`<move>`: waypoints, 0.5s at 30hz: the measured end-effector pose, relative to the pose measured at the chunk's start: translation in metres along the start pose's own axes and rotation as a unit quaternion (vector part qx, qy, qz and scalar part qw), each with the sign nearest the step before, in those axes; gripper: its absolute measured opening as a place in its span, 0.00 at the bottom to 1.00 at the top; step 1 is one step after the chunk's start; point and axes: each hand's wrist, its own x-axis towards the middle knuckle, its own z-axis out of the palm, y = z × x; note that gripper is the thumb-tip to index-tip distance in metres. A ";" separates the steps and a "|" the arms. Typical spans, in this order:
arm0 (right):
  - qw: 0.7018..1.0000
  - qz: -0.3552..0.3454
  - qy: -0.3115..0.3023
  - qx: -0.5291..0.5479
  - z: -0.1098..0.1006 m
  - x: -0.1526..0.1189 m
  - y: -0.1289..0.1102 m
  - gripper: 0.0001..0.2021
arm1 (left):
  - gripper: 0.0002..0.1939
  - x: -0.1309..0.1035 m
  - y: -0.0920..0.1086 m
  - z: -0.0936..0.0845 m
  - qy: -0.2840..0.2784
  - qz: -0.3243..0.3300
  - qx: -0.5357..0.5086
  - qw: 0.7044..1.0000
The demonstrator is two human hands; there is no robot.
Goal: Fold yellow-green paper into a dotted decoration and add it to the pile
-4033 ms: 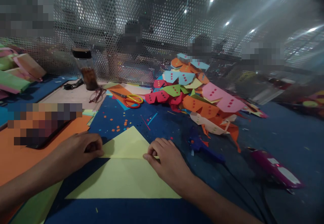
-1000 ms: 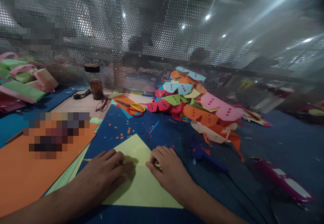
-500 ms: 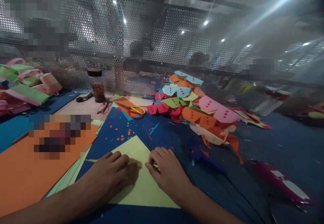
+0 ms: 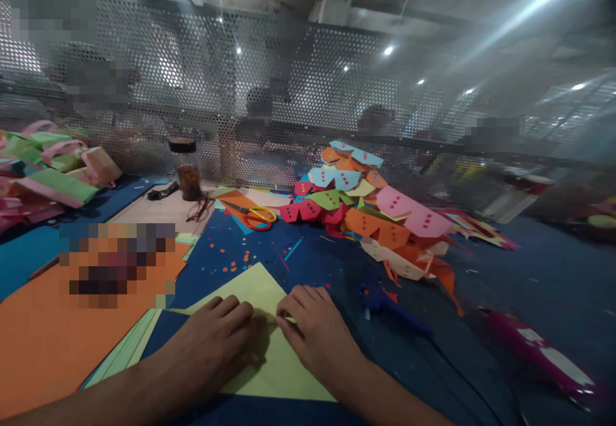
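Observation:
A pale yellow sheet of paper (image 4: pixel 282 371) lies before me, its point facing away. A crease or fold line runs across it between my hands. My left hand (image 4: pixel 219 339) rests on its left half with curled fingers, thumb side low over the sheet. My right hand (image 4: pixel 315 323) is closed at the right edge, thumb and forefinger pinched at the fold line. The fingertips of both hands are partly hidden.
Orange sheets (image 4: pixel 43 342) lie on the left. Scissors (image 4: pixel 260 216), paper scraps, a lidded jar (image 4: pixel 187 172) and eyeglasses (image 4: pixel 199 208) are farther back. Folded coloured paper pieces (image 4: pixel 385 221) are piled right of centre. A blue glue gun (image 4: pixel 394 307) and a magenta device (image 4: pixel 539 349) lie right.
My left hand has shifted slightly right along the sheet, closer to my right hand. The right hand stays near the same spot. The whole view has tilted up a little.

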 end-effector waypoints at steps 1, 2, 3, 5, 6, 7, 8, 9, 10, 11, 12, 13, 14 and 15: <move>1.000 -0.007 0.003 -0.001 0.000 0.000 0.000 0.02 | 0.15 0.001 0.001 -0.001 -0.002 -0.001 0.002 1.000; 1.000 -0.013 0.005 -0.002 0.001 -0.001 0.001 0.02 | 0.15 0.001 0.001 -0.003 -0.006 -0.002 0.004 1.000; 1.000 -0.018 0.008 -0.005 0.001 -0.001 0.001 0.02 | 0.15 0.002 0.002 -0.004 -0.010 -0.003 0.006 1.000; 1.000 -0.026 0.012 -0.009 0.003 -0.001 0.002 0.02 | 0.16 0.003 0.003 -0.005 -0.013 -0.003 0.010 1.000; 0.999 -0.029 0.015 -0.009 0.003 -0.001 0.003 0.02 | 0.16 0.004 0.003 -0.005 -0.013 -0.004 0.011 1.000; 0.999 -0.032 0.019 -0.008 0.004 -0.002 0.003 0.02 | 0.16 0.004 0.003 -0.005 -0.013 -0.004 0.011 1.000; 0.999 -0.035 0.022 -0.008 0.004 -0.002 0.003 0.02 | 0.16 0.004 0.003 -0.005 -0.015 -0.005 0.012 1.000; 0.999 -0.039 0.024 -0.007 0.005 -0.002 0.003 0.02 | 0.16 0.004 0.003 -0.004 -0.017 -0.006 0.012 1.000; 0.999 -0.042 0.027 -0.007 0.005 -0.002 0.003 0.02 | 0.16 0.004 0.003 -0.004 -0.021 -0.007 0.014 1.000; 0.998 -0.046 0.029 -0.009 0.006 -0.002 0.003 0.02 | 0.16 0.004 0.003 -0.003 -0.023 -0.008 0.015 1.000; 0.998 -0.048 0.032 -0.011 0.006 -0.002 0.003 0.02 | 0.17 0.005 0.003 -0.003 -0.025 -0.010 0.015 1.000; 0.998 -0.049 0.035 -0.014 0.006 -0.002 0.003 0.02 | 0.18 0.005 0.003 -0.003 -0.026 -0.011 0.014 0.999; 0.998 -0.049 0.036 -0.015 0.006 -0.002 0.003 0.02 | 0.19 0.005 0.003 -0.002 -0.028 -0.013 0.014 0.999; 0.998 -0.048 0.038 -0.016 0.006 -0.002 0.003 0.02 | 0.21 0.005 0.003 -0.002 -0.030 -0.014 0.014 0.999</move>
